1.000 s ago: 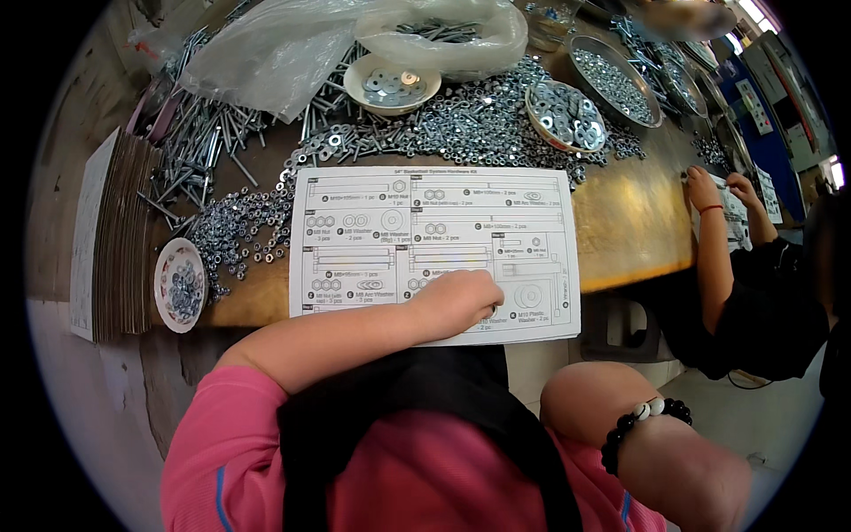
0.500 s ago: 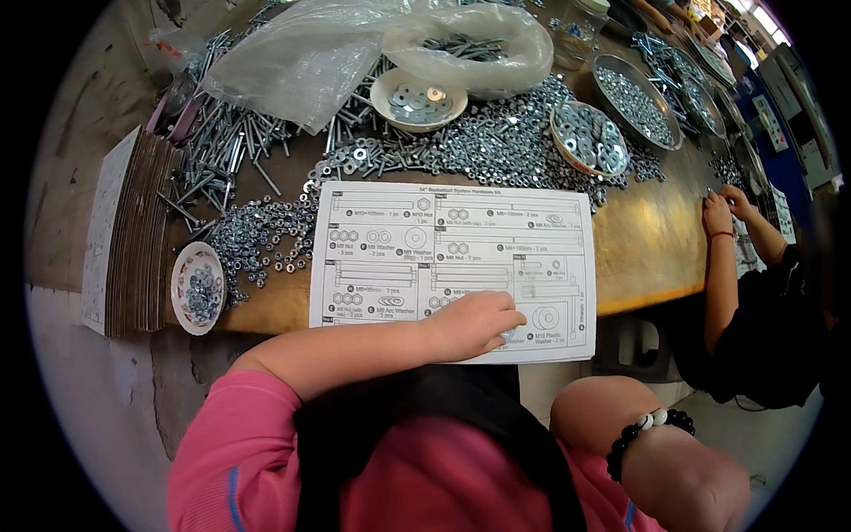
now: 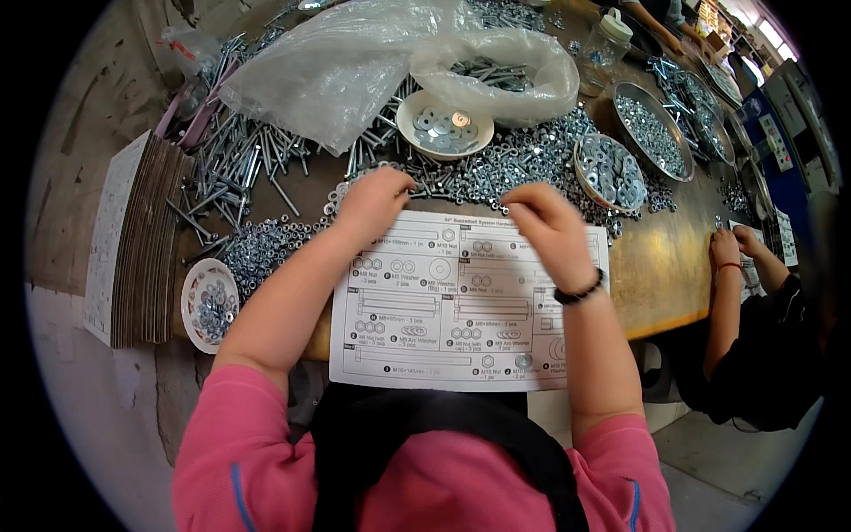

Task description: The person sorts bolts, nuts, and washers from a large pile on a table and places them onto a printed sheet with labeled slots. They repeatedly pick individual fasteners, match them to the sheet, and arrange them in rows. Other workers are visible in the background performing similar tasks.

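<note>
The person in the pink top leans over a wooden workbench (image 3: 660,284), both arms stretched across a printed parts sheet (image 3: 461,301) that lies flat at the near edge, its lower part hanging a little over it. The left hand (image 3: 372,199) rests at the sheet's far left corner, fingers curled down into the heap of loose nuts (image 3: 496,173) and washers just beyond the paper; whether it pinches anything I cannot tell, since the knuckles hide the fingertips. The right hand (image 3: 550,222), with a dark bead bracelet (image 3: 578,291) at the wrist, sits over the sheet's upper right part, fingers bunched together toward the same heap, and again what they hold is hidden.

Those nuts look like small zinc-plated steel pieces: hard, smooth and slippery, light singly yet heavy in a handful, likely to roll or scatter if swept. I would judge them best taken one or a few at a time between thumb and forefinger across the flats. The heap lies right at both sets of fingertips, between the paper and a white bowl of washers (image 3: 441,124).

Long bolts (image 3: 239,168) lie to the left, clear plastic bags (image 3: 355,62) behind, metal pans of hardware (image 3: 651,133) to the right, where another person's hand (image 3: 727,248) works
</note>
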Tool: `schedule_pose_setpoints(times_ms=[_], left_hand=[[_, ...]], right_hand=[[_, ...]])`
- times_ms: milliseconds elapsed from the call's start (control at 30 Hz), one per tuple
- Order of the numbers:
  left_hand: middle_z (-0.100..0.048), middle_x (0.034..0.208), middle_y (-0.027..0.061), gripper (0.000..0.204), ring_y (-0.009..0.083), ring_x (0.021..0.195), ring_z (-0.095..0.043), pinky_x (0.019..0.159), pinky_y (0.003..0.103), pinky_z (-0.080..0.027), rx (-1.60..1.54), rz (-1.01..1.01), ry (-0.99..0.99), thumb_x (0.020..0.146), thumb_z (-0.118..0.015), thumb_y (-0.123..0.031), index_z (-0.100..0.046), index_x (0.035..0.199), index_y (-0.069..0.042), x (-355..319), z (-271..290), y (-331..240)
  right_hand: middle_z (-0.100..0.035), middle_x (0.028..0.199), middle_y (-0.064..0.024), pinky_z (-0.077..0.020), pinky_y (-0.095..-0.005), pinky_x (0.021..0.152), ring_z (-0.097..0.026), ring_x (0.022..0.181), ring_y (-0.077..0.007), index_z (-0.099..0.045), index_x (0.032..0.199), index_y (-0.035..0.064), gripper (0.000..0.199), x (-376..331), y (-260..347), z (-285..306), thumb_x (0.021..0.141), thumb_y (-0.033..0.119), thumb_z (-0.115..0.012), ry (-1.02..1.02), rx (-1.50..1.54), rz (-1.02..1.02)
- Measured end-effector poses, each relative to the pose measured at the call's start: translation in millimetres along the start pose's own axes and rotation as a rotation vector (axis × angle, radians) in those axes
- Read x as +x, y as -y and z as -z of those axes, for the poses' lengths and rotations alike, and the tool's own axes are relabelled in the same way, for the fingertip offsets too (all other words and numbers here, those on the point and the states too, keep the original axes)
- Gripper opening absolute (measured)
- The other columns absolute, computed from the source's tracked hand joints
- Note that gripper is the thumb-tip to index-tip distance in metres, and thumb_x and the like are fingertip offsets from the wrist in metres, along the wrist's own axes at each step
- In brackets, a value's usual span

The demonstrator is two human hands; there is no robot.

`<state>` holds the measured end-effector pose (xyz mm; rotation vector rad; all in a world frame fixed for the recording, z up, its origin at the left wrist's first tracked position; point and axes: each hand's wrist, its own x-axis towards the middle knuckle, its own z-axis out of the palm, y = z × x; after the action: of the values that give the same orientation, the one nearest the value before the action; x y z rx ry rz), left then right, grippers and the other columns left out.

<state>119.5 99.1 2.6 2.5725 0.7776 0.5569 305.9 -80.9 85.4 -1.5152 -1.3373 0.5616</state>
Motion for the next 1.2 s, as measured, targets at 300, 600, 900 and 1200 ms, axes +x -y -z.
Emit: schedule_pose_setpoints(times_ms=[300,600,900,1200], left_hand=[[-0.057,0.078,0.009,0.009,0.028,0.08,-0.057,0.07,0.038,-0.047,0.248,-0.134,0.038,0.074,-0.055,-0.009,-0.061,0.08,-0.007,24,-39,-24],[-0.057,0.079,0.0093,0.007,0.0287,0.078,-0.059,0.07,0.039,-0.048,0.359,-0.15,0.124,0.074,-0.053,-0.007,-0.058,0.079,-0.007,26,-37,-38],[-0.058,0.084,0.0101,0.016,0.0282,0.084,-0.059,0.072,0.039,-0.048,0.392,-0.225,0.328,0.075,-0.053,-0.006,-0.059,0.09,-0.009,38,-24,-38],[-0.057,0.085,0.0079,0.022,0.0266,0.081,-0.057,0.071,0.037,-0.047,-0.037,-0.269,0.203,0.073,-0.057,-0.005,-0.063,0.094,-0.01,25,-25,-103]], right_hand=[[-0.057,0.085,-0.0098,-0.0489,-0.0389,0.07,-0.058,0.082,-0.0284,-0.064,0.086,0.0104,0.011,54,-83,-70,0.076,0.012,-0.059,0.156,-0.84,-0.059],[-0.058,0.084,-0.0118,-0.0476,-0.0383,0.07,-0.058,0.08,-0.0292,-0.061,0.081,0.0055,0.013,49,-66,-34,0.074,0.017,-0.061,0.113,-0.637,-0.099],[-0.057,0.079,-0.009,-0.0467,-0.0357,0.064,-0.058,0.073,-0.0259,-0.062,0.081,0.0083,0.011,-79,-38,66,0.073,0.016,-0.064,0.128,-0.584,-0.286],[-0.057,0.078,-0.0071,-0.0465,-0.0378,0.063,-0.057,0.075,-0.0275,-0.062,0.083,0.0111,0.014,-128,-52,63,0.071,0.014,-0.067,0.008,-0.751,-0.339]])
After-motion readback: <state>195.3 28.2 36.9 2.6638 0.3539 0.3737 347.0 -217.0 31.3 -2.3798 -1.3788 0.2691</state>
